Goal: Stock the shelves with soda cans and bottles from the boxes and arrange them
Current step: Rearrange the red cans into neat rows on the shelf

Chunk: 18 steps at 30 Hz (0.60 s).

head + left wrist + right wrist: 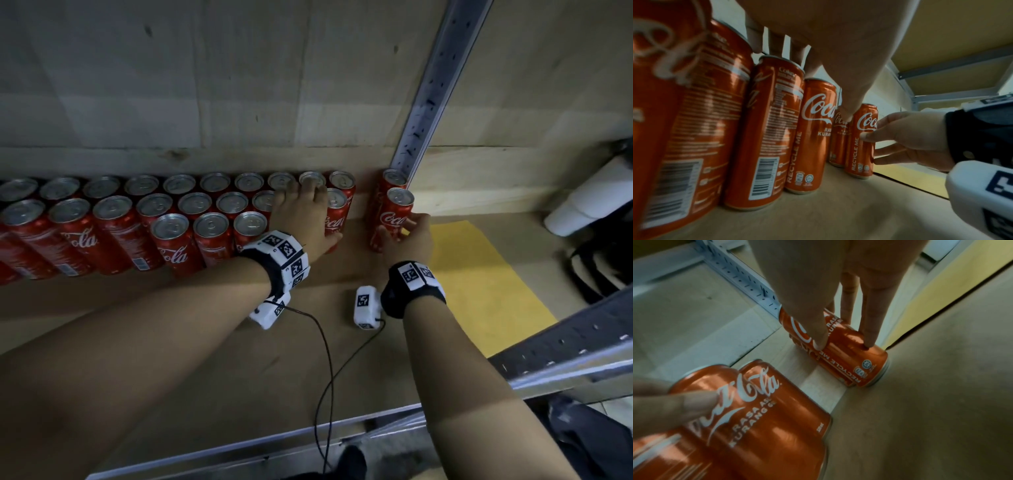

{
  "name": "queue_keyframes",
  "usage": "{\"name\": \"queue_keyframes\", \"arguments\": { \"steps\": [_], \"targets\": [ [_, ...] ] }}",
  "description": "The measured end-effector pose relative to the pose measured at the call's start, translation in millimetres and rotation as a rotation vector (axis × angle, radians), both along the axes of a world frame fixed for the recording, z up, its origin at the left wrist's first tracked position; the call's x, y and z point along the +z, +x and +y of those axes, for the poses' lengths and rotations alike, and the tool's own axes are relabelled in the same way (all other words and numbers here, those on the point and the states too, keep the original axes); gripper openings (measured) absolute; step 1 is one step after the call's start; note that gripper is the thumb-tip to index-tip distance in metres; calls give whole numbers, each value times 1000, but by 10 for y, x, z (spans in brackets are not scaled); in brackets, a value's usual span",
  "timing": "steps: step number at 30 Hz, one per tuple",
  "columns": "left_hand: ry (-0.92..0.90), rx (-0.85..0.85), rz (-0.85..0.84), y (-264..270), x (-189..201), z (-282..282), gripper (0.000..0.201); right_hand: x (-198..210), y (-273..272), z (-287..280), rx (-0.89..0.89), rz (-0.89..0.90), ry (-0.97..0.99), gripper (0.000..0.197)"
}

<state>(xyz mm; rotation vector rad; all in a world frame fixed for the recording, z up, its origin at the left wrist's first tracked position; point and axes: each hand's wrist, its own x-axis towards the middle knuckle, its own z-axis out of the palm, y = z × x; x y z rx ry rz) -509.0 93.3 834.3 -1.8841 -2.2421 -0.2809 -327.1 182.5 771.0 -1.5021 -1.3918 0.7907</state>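
Your right hand [409, 240] grips the front can [392, 219] of a separate pair at the shelf's right end, thumb on its face, fingers curled round its right side. The rear can [390, 181] of that pair sits directly behind it, against the perforated metal upright [435, 92]. Both stand upright on the shelf board [239, 342], a gap apart from the main block of cans [144, 216].

Your left hand [303, 216] lies spread over the block's right end, fingertips on the can tops, thumb down the side of the end can [337, 212].

Head view alone shows the layout: three rows, the front row shorter and starting further in from the left, plus a yellow sheet [479, 281] on the board right of the pair.

Left wrist view adds the side-on look: cans' bases flat on the board, "RECYCLE ME" printed on the held can [861, 146], your right fingers [892, 155] wrapping it.

Right wrist view confirms thumb [818, 331] and fingertip contact on that can, and your left thumb [684, 404] on the block's end can. It cannot show the rows.
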Motion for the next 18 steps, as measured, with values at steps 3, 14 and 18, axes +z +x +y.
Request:
{"name": "queue_keyframes", "arguments": {
  "steps": [3,14,18],
  "targets": [
    [48,57,-9,64,-1,95,87,-25,22,74,8,13,-21,47],
    [129,33,-104,-22,67,-121,73,113,29,-461,20,4,159,44],
    [292,51,-95,-150,37,-632,64,77,-256,-706,294,-11,174,53]
  ]
}}
